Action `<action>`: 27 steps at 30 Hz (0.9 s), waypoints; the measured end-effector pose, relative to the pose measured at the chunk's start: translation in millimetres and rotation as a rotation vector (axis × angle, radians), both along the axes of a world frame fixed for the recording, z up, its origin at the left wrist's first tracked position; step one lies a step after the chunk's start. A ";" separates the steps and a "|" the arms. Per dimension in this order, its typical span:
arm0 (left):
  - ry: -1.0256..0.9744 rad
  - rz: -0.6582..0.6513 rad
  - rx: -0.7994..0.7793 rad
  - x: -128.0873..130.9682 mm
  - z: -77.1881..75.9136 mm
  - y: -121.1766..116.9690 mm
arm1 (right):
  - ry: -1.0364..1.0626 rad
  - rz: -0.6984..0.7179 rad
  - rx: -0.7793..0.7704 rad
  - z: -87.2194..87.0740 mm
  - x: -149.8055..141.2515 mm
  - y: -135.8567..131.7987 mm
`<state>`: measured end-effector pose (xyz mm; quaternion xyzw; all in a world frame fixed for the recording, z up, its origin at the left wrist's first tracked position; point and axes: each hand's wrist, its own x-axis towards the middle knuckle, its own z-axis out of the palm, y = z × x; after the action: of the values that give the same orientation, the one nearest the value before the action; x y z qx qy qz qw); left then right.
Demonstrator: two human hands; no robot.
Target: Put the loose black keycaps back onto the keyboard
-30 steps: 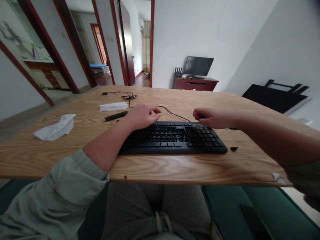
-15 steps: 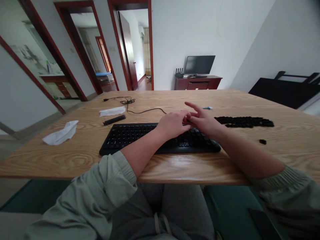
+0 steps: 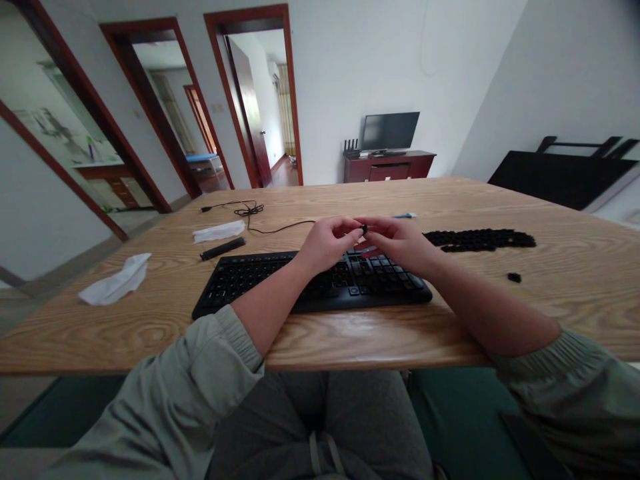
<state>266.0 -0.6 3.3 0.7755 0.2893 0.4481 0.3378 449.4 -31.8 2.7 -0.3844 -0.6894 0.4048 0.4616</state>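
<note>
A small black keycap (image 3: 364,229) is pinched between the fingertips of both hands, just above the back of the keyboard. My left hand (image 3: 333,243) is closed on its left side. My right hand (image 3: 400,243) grips it from the right, the lower fingers loosely curled. Beneath them lies a black keyboard (image 3: 315,306), partly covered by my hands and left forearm. Its left part looks stripped to bare key sockets, while caps show on the number pad at the right. Rows of loose black keycaps (image 3: 480,240) lie to the right of my right hand.
One dark keycap (image 3: 514,277) sits apart at the right. A long black bar-shaped key (image 3: 223,249), a folded white tissue (image 3: 219,231) and a crumpled tissue (image 3: 116,281) lie left. Behind are the coiled cable (image 3: 249,210) and a blue-and-white brush-like tool (image 3: 404,215).
My hands have come together at the fingertips and risen slightly off the keys, bringing the keycap into sight. The right fingers, spread before, have closed in. The view has shifted slightly.
</note>
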 end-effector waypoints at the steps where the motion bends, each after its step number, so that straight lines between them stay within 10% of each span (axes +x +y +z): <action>1: -0.038 -0.036 -0.038 -0.8 0.2 -0.1 | -0.042 -0.018 0.048 0.2 1.2 -0.3; 9: -0.141 -0.108 -0.367 -2.2 -4.5 4.1 | -0.420 -0.363 0.556 1.1 4.2 -8.3; 27: -0.065 -0.076 -0.337 0.9 0.4 -4.0 | -0.504 -0.295 0.573 1.2 7.9 -9.0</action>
<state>266.9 -4.7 3.7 0.7034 0.3197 0.4052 0.4887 457.3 -40.8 4.0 -0.4221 -0.8033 0.0189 0.4197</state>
